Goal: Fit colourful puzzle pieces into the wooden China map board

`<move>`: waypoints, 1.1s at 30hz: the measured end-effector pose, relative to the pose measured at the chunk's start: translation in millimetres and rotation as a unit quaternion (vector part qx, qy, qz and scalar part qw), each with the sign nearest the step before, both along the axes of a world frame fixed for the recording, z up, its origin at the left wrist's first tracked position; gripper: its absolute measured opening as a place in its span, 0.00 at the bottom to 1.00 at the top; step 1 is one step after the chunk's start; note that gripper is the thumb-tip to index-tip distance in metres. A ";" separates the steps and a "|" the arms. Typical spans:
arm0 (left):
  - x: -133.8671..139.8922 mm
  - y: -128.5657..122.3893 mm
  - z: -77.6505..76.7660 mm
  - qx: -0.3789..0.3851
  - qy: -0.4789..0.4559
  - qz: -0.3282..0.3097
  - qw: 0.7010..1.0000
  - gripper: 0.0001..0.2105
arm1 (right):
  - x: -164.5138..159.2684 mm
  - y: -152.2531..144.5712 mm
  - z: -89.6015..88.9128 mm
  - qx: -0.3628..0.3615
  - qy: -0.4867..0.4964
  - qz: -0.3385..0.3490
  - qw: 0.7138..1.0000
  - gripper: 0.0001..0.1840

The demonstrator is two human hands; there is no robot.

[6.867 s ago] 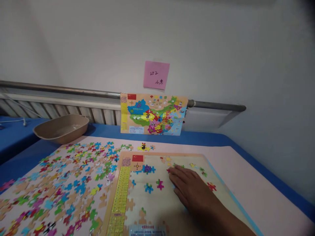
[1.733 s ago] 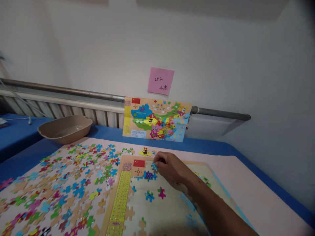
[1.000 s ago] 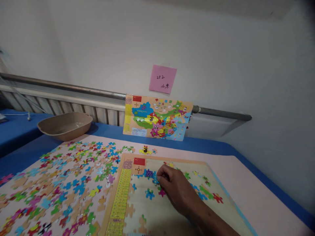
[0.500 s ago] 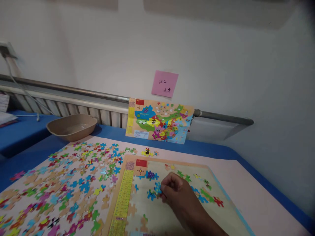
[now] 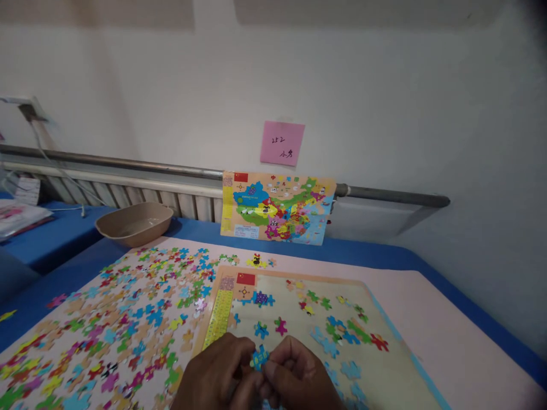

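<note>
Right now both hands meet at the near edge: left hand (image 5: 217, 373) & right hand (image 5: 294, 378) pinch one small blue puzzle piece (image 5: 258, 359) btwn their fingertips, held just above the near part of the puzzle board (image 5: 384, 364). Loose pieces (image 5: 128, 319) cover the pink mat to the left; far side, a tan bowl (image 5: 134, 223), w/ a map reference sheet (image 5: 277, 208) propped against the wall under a pink sticky note (image 5: 282, 143).

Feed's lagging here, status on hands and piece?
Left hand and right hand together pinch blue puzzle piece, above puzzle board. Nothing between.
</note>
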State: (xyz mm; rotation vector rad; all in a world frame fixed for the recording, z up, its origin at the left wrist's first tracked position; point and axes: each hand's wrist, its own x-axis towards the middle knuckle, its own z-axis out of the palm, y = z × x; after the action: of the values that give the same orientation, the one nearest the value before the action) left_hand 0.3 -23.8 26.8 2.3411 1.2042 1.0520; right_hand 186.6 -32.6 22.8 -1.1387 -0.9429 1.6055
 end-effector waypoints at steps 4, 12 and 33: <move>-2.6 4.5 -7.8 0.001 -0.020 -0.007 1.000 0.10 | 0.8 -0.3 -3.8 0.004 0.032 -0.011 0.999 0.29; -2.4 15.5 6.7 0.107 0.046 -0.047 0.992 0.13 | 3.3 4.8 -4.2 0.009 0.019 -0.007 1.000 0.27; -7.5 12.3 -3.5 0.186 0.142 -0.029 0.972 0.07 | 2.4 6.0 -5.9 -0.007 0.007 -0.015 1.000 0.23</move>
State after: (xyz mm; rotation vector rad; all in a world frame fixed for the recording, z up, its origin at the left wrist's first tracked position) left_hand -7.2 -11.5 23.3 2.8797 1.0993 1.0216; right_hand 188.9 -26.6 16.8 -1.1437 -0.9025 1.5960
